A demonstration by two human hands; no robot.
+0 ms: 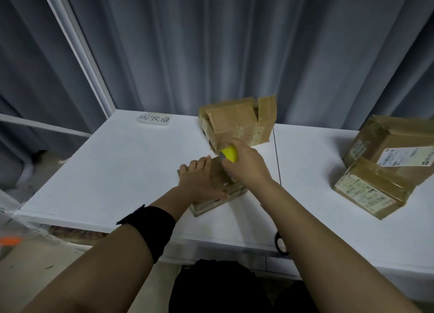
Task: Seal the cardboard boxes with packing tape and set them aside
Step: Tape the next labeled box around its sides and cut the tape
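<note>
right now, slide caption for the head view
One small box pressed under the left hand, yellow tool gripped in the right hand

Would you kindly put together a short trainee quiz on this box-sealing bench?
1. True or false: the left hand rests on the small box.
2. The tool gripped by the right hand is: A red, B yellow, C blue.
3. Fill in: the stack of boxes at the right end of the table holds ___ boxes.
Key: 1 true; 2 B; 3 two.
</note>
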